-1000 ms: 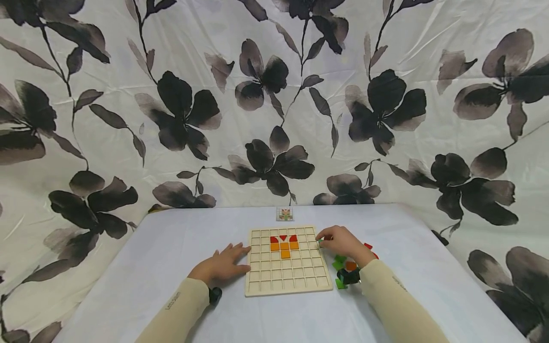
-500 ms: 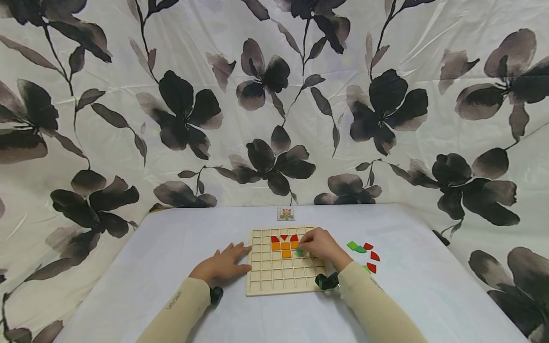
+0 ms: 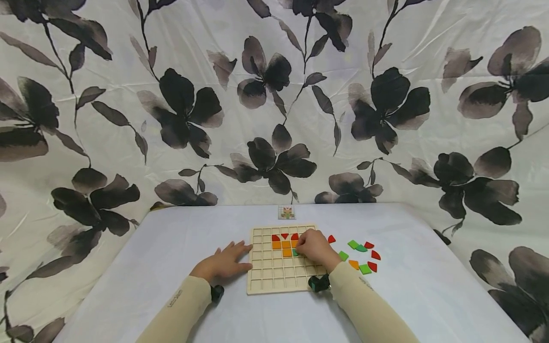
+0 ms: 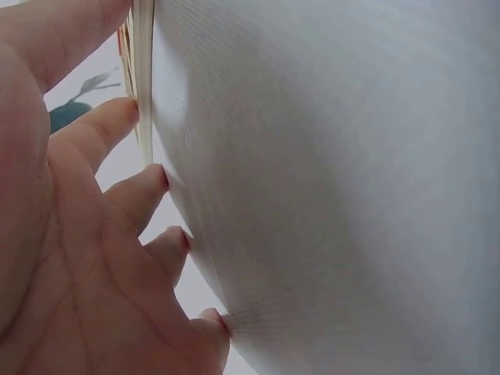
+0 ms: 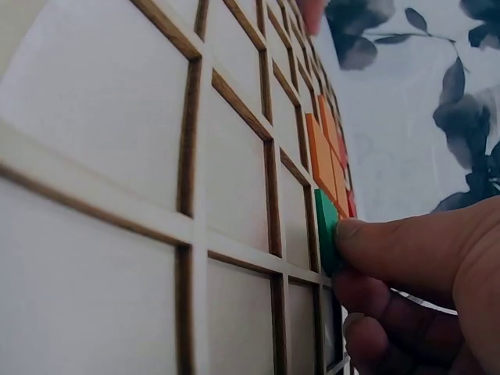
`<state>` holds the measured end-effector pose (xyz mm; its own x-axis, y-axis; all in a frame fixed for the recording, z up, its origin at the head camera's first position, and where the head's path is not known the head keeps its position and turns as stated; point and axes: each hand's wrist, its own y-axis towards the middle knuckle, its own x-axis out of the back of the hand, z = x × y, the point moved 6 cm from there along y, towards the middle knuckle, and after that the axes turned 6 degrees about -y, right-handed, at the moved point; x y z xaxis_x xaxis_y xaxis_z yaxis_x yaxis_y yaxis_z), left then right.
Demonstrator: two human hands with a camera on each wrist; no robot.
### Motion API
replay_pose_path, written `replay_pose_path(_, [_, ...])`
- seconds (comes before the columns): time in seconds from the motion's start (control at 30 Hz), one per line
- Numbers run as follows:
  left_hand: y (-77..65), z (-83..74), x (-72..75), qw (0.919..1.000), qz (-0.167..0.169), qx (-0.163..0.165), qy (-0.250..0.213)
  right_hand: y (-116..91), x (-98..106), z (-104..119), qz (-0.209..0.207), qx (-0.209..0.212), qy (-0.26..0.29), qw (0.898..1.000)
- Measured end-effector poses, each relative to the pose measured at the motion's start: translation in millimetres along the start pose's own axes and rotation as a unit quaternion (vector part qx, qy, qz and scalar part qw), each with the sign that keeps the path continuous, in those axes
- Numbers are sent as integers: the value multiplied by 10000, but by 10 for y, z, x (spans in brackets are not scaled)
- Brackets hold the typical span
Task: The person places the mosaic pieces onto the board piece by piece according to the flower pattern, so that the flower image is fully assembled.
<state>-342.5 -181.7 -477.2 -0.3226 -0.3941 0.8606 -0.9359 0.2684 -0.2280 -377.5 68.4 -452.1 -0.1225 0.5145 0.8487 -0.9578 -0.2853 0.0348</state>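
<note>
A wooden grid board (image 3: 272,285) lies on the white table. Red pieces (image 3: 275,237) fill cells in one row, and several orange square tiles (image 3: 286,245) sit just below them. My right hand (image 3: 315,247) pinches a green tile (image 5: 326,230) at a cell right of the lowest orange tile; the right wrist view shows the thumb on it and the other fingers curled beneath. Whether the tile lies fully in its cell I cannot tell. My left hand (image 3: 225,261) rests with spread fingers against the board's left edge, also seen in the left wrist view.
Loose red, green and orange pieces, among them a green square (image 3: 365,269) and a red quarter-round (image 3: 375,255), lie right of the board. A small patterned card (image 3: 286,212) is behind the board. Floral cloth (image 3: 266,119) hangs at the table's back.
My right hand has carried the green tile leftward from the board's right edge to a cell beside the orange tiles, uncovering loose pieces on the right. My left hand stays put.
</note>
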Motion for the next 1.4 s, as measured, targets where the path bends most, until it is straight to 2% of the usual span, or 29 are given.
replay_pose_path(0.13, [-7, 11, 5, 10000, 3, 15, 1, -4, 14, 36, -14, 190, -181, 9997])
replay_pose_path(0.27, [-24, 18, -12, 10000, 18, -15, -18, -41, 36, 13, 160, 130, -123, 9997])
replay_pose_path(0.4, [-30, 25, -34, 10000, 39, -54, -34, -77, 132, -83, 164, -44, -319, 9993])
replay_pose_path(0.6, [-12, 4, 5, 10000, -19, -56, -11, -128, 418, -335, -73, -138, -793, 9967])
replay_pose_path(0.77, [-16, -16, 36, 10000, -45, -53, 10, -202, 608, -613, 76, -188, -920, 9956])
replay_pose_path(0.97, [-50, -43, 47, 9999, -35, -72, -70, -309, 773, -977, 192, -608, -1040, 9925])
replay_pose_path(1.2, [-44, -49, 42, 9999, -61, -96, -102, -399, 865, -1276, 404, -798, -1426, 9857])
replay_pose_path(1.4, [-14, -42, 29, 9999, -77, -92, -66, -439, 879, -1381, 559, -836, -1496, 9836])
